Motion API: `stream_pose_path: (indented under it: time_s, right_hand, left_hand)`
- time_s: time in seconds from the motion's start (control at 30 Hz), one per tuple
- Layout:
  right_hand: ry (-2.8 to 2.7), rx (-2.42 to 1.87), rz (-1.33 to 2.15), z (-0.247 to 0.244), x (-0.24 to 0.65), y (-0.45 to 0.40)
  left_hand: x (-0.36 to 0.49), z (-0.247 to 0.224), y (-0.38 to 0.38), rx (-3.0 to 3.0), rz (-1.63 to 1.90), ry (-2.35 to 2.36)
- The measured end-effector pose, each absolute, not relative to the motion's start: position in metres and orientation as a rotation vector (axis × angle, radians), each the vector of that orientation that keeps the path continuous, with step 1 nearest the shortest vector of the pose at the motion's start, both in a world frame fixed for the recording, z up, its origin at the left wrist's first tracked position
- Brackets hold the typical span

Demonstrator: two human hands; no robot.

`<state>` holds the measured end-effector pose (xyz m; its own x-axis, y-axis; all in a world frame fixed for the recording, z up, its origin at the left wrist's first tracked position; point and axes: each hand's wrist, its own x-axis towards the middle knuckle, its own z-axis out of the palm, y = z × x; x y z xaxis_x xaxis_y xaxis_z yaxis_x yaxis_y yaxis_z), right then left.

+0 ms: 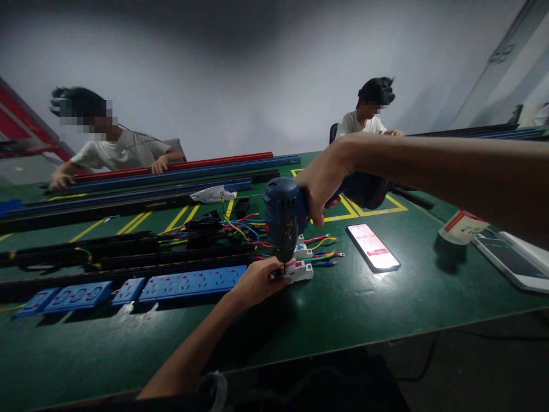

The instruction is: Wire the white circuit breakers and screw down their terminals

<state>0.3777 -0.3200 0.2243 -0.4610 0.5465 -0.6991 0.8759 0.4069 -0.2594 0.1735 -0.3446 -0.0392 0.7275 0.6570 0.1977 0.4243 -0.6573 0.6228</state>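
Observation:
A blue cordless drill (281,212) points straight down, its handle wrapped by my right hand (328,171). The tip of its bit meets the left side of a small white circuit breaker (302,272) with a red switch. Low beside it, my left hand (261,280) pinches the breaker's left end with thumb and fingers. More white breakers (302,250) lie just behind, with coloured wires (330,254) ending in metal lugs on their right. To the left stretches a blue socket strip (193,286), near black channels that carry wiring.
A lit phone (373,248) lies on the green table (334,315), right of the breakers. Farther right are a clear tub (461,229) and a white tablet (514,260). Two people sit across the table; long red and blue rails (193,166) lie before the left one.

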Motion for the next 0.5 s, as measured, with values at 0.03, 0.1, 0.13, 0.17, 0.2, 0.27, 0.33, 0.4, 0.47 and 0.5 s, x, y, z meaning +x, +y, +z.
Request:
stream_pose_path:
  time_s: [0.03,0.1,0.13,0.17,0.2,0.27,0.33,0.4,0.47,0.5]
  right_hand:
    - [2.155,1.198,-0.846,0.225,0.378,-0.32]
    - [2.146,1.192,-0.857,0.225,0.379,-0.32]
    - [2.141,1.189,-0.861,0.225,0.379,-0.32]
    - [2.136,1.183,-0.866,0.226,0.38,-0.321]
    - [2.139,1.185,-0.866,0.226,0.38,-0.322]
    - [2.167,1.226,-0.841,0.225,0.382,-0.325]
    - [2.196,1.282,-0.817,0.225,0.384,-0.329]
    - [2.211,1.312,-0.793,0.225,0.385,-0.336]
    - [2.232,1.302,-0.768,0.225,0.388,-0.345]
    - [2.25,1.304,-0.744,0.225,0.389,-0.351]
  left_hand:
    - [0.174,-0.039,-0.345,2.375,0.553,0.817]
    - [0.174,-0.039,-0.344,2.374,0.541,0.815]
    - [0.174,-0.039,-0.344,2.373,0.537,0.815]
    - [0.174,-0.04,-0.344,2.373,0.535,0.815]
    - [0.174,-0.041,-0.344,2.374,0.535,0.814]
    - [0.174,-0.042,-0.343,2.382,0.54,0.814]
    - [0.174,-0.044,-0.343,2.391,0.546,0.818]
    - [0.174,-0.044,-0.343,2.403,0.552,0.822]
    - [0.174,-0.044,-0.344,2.415,0.555,0.83]
    - [0.174,-0.043,-0.344,2.418,0.554,0.837]
